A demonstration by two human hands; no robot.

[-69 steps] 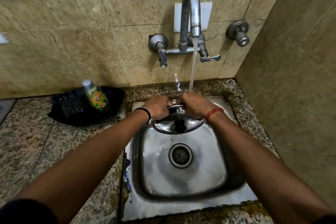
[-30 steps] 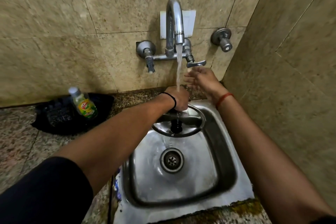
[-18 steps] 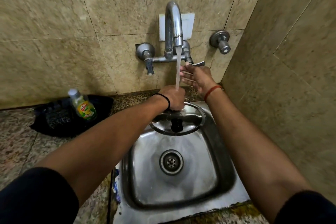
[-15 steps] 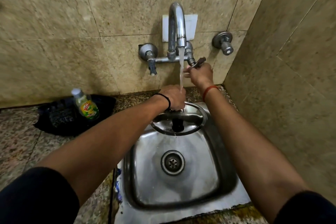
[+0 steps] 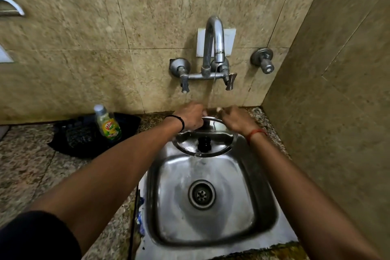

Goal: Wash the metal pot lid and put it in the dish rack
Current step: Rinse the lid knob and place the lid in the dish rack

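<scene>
Metal pot lid (image 5: 219, 143) held over the far edge of the steel sink (image 5: 263, 200), black knob facing the camera, at 12 o'clock from the drain (image 5: 202, 194). Left hand (image 5: 192, 117) grips the lid's rim at 10 o'clock; right hand (image 5: 237, 119) rests on the rim at 2 o'clock, its grip unclear. A thin stream falls from the tap (image 5: 214, 46). Dish-soap bottle (image 5: 107, 123) stands at 9 o'clock on a black tray (image 5: 73, 143).

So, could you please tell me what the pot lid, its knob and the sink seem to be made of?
Pot lid: polished metal, probably stainless steel, with mirror-like reflections. Knob: matte black, likely plastic. Sink: brushed steel by its duller, streaky sheen.
</scene>
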